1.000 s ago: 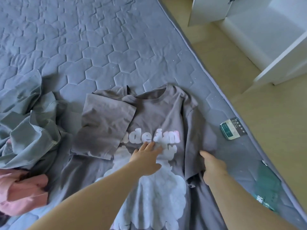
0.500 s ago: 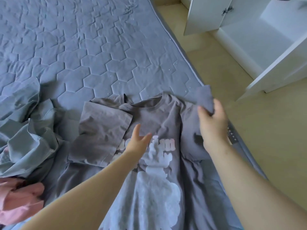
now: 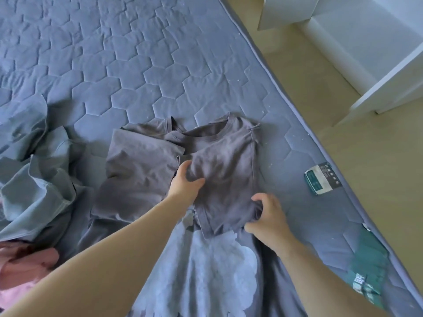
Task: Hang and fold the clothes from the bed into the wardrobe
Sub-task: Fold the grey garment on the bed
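Grey T-shirt (image 3: pixel 219 161) lay front-up on the bed (image 3: pixel 137 65), near its right edge, both side panels folded in over the chest, pale cloud print showing below. Left hand (image 3: pixel 185 186) gripped the inner edge of the right-side flap, fingers curled into the cloth. Right hand (image 3: pixel 267 216) pinched that flap's lower corner, fingers bent. Left of the shirt, a crumpled grey-green garment (image 3: pixel 34 179); below that, a pink garment (image 3: pixel 25 266). Right of the shirt, a small white-and-green packet (image 3: pixel 322 178) on the quilted blue-grey bed cover; a dark green wrapper (image 3: pixel 366 268) nearer the camera. Beyond the bed edge, pale wooden floor (image 3: pixel 343 156) and an open white wardrobe (image 3: pixel 377 53).
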The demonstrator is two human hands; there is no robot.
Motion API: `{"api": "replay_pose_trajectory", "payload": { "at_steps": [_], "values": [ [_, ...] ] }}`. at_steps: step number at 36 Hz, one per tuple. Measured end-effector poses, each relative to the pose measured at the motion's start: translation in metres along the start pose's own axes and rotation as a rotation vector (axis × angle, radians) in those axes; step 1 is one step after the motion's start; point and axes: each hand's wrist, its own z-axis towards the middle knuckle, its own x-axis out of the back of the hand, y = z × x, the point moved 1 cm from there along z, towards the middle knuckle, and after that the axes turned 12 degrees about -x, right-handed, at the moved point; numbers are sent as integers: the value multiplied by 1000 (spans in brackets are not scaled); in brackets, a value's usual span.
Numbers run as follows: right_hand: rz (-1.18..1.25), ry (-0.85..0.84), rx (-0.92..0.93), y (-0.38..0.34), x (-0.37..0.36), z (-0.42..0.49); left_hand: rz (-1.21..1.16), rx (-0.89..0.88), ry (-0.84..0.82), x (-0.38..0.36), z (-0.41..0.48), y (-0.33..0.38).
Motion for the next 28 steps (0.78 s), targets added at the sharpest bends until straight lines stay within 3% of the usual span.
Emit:
{"api": "replay_pose_trajectory", "payload": {
  "at_steps": [6, 10, 12, 16, 23, 28],
  "values": [
    [-236, 260, 95, 9, -7, 9, 41, -72, 14, -15, 16, 10],
    [130, 411, -8, 14, 8, 15, -85, -121, 7, -17, 24, 25],
    [266, 501, -12, 18, 17, 15, -32, -217, 12, -20, 25, 30],
    [252, 483, -49, 27, 23, 15, 95, -280, -57, -33, 22, 27],
    [174, 317, -219, 31, 20, 14, 276, -133, -133, -33, 15, 2],
    [131, 534, -136, 13, 30, 15, 284, -138, 52, -21, 18, 5]
  ]
}}
